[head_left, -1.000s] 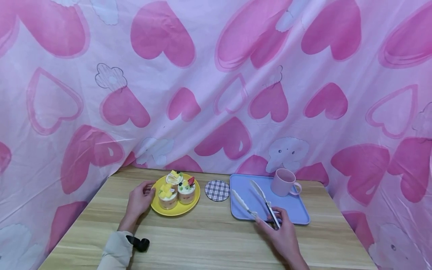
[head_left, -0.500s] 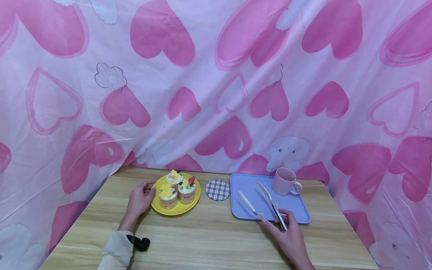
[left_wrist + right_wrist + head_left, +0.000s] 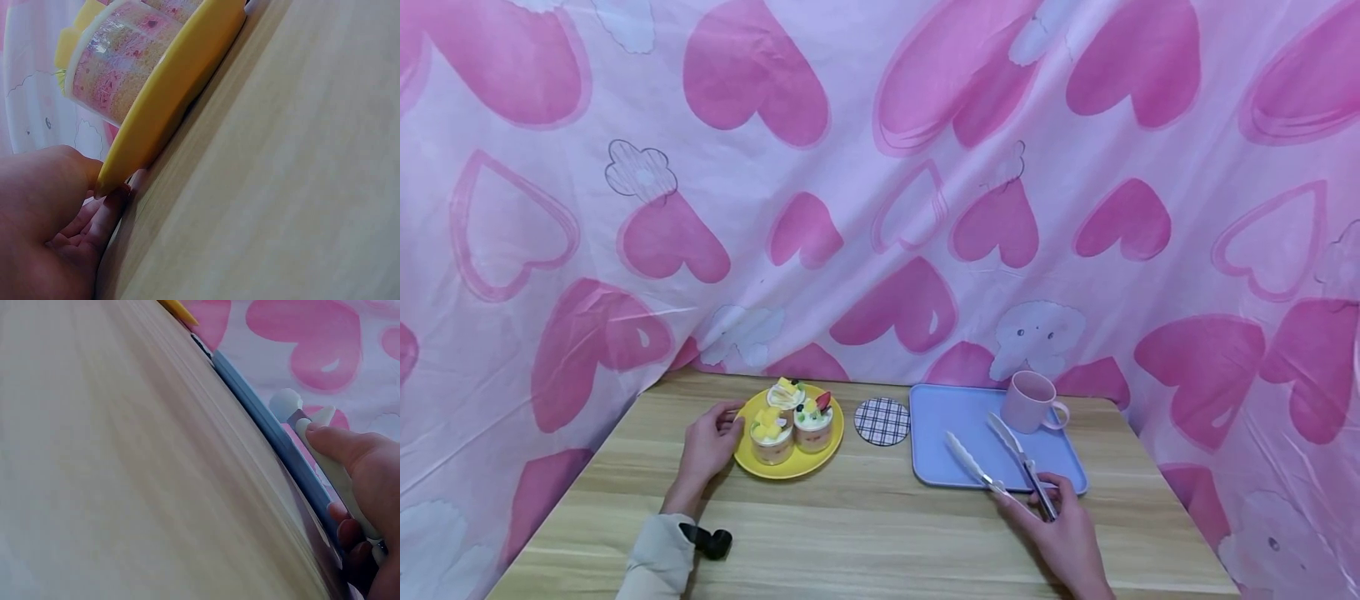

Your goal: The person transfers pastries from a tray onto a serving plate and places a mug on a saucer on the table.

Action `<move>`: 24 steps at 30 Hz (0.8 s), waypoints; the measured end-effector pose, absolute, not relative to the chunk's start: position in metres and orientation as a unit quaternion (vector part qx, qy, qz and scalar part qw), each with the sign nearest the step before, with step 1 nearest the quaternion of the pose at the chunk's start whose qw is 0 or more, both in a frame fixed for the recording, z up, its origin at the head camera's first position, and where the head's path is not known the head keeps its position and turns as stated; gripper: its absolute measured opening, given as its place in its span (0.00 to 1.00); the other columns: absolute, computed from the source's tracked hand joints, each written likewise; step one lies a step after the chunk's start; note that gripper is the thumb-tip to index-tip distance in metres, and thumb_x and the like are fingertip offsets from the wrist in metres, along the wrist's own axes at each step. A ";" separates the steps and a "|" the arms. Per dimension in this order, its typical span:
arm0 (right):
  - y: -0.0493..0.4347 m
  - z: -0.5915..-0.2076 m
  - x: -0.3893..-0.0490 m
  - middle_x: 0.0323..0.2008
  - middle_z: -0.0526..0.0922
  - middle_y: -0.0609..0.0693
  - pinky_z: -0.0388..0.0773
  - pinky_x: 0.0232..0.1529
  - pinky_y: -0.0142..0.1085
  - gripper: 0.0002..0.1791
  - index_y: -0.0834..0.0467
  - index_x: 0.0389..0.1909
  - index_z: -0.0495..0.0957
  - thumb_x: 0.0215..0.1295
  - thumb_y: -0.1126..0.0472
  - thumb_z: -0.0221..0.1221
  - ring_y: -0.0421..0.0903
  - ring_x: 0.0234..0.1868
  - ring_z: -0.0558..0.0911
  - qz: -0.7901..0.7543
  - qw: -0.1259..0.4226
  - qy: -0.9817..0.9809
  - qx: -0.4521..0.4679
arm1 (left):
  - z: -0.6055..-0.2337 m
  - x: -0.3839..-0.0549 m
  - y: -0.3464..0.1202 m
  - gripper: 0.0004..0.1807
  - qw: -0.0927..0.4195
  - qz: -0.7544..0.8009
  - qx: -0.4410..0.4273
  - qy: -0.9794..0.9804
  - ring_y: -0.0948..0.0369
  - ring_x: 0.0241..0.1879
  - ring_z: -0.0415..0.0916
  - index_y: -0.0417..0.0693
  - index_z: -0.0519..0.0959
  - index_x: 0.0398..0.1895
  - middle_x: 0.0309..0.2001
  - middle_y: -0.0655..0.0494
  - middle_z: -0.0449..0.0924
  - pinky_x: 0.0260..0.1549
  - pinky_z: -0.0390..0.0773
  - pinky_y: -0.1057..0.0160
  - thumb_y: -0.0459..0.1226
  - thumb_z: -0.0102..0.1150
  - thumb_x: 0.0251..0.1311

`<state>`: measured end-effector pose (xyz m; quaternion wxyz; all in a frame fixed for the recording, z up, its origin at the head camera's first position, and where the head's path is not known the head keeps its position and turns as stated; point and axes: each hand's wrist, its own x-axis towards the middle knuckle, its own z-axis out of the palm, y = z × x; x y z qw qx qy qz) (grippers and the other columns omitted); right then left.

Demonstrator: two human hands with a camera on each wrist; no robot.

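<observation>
At the left, my left hand [image 3: 706, 446] pinches the rim of a yellow plate [image 3: 786, 469], thumb on top and fingers beneath, as the left wrist view shows. Three clear dessert cups stand on this plate: one topped with yellow cubes [image 3: 772, 447], one with a strawberry [image 3: 814, 432], one at the back [image 3: 786, 397]. My right hand [image 3: 1069, 533] holds a pair of tongs [image 3: 967, 459] near the handle end, thumb on one arm and fingers around the other. Spread apart with nothing between them, the tongs' tips point away over a blue tray [image 3: 943, 408].
A pink mug [image 3: 1027, 402] stands on the tray's back right part, handle to the right. Between plate and tray lies a round checked coaster [image 3: 882, 422]. Behind the wooden table [image 3: 850, 533] hangs a pink heart-patterned cloth [image 3: 895, 308].
My right hand and the tongs have moved to the right and slightly nearer to me, across the tray. The left hand, plate and cups stay where they were.
</observation>
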<state>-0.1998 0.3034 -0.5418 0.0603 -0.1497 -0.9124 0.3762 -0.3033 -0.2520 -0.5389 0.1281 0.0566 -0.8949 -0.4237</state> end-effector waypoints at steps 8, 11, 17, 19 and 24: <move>0.312 -0.539 -0.198 0.51 0.81 0.56 0.74 0.57 0.54 0.60 0.54 0.68 0.62 0.40 0.18 0.64 0.53 0.51 0.76 0.359 0.036 -0.919 -0.160 | -0.538 -0.303 -0.253 0.19 0.131 -0.421 0.055 -0.896 0.51 0.48 0.82 0.44 0.76 0.63 0.50 0.42 0.83 0.46 0.86 0.55 0.37 0.55 0.71; 0.315 -0.538 -0.197 0.52 0.80 0.57 0.75 0.59 0.57 0.61 0.55 0.68 0.61 0.40 0.18 0.63 0.54 0.52 0.75 0.356 0.027 -0.920 -0.164 | -0.538 -0.303 -0.253 0.19 0.132 -0.420 0.054 -0.896 0.51 0.47 0.82 0.44 0.76 0.63 0.50 0.42 0.83 0.46 0.86 0.55 0.37 0.55 0.71; 0.321 -0.537 -0.193 0.50 0.80 0.55 0.75 0.59 0.55 0.62 0.55 0.69 0.60 0.40 0.18 0.63 0.53 0.52 0.74 0.350 0.031 -0.921 -0.168 | -0.539 -0.302 -0.252 0.19 0.133 -0.418 0.051 -0.897 0.51 0.47 0.82 0.43 0.76 0.62 0.50 0.41 0.83 0.46 0.86 0.54 0.36 0.55 0.71; 0.323 -0.537 -0.193 0.50 0.81 0.55 0.75 0.57 0.53 0.62 0.55 0.69 0.60 0.40 0.18 0.63 0.53 0.52 0.75 0.347 0.034 -0.922 -0.169 | -0.538 -0.302 -0.251 0.19 0.132 -0.419 0.050 -0.897 0.51 0.47 0.83 0.43 0.76 0.63 0.50 0.41 0.83 0.46 0.86 0.54 0.37 0.55 0.71; 0.327 -0.536 -0.191 0.46 0.80 0.54 0.76 0.49 0.44 0.61 0.56 0.68 0.62 0.42 0.17 0.61 0.50 0.46 0.76 0.329 0.031 -0.929 -0.166 | -0.540 -0.303 -0.252 0.19 0.130 -0.419 0.055 -0.897 0.51 0.48 0.82 0.44 0.76 0.63 0.51 0.42 0.82 0.47 0.86 0.53 0.37 0.54 0.72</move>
